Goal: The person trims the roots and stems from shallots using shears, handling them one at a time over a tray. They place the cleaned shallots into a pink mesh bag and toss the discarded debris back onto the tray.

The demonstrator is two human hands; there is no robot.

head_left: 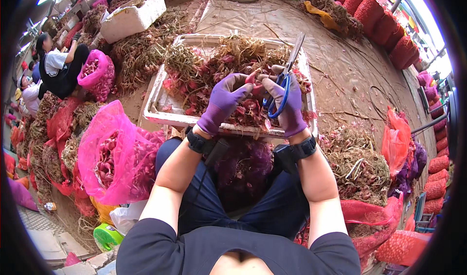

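Note:
Both my hands wear purple gloves with greyish fingertips and are raised over a shallow white foam box point(154, 100). My left hand point(224, 102) pinches a reddish shallot point(251, 78) between thumb and fingers. Blue-handled scissors point(294, 56) are gripped in my right hand point(288, 102), their blades pointing up and away. The fingertips of that hand also come close to the shallot; whether they touch it, I cannot tell. Beneath my hands, loose red skins, shallots and dry stalks point(243, 48) fill much of the box.
Left of my knee stands a pink mesh bag point(109, 160) of shallots. A heap of dried shallots point(357, 170) lies to the right, beside a red mesh bag point(374, 221). Filled red sacks point(369, 14) line the far right. Another person point(61, 63) sits far left, near a white foam crate point(134, 19).

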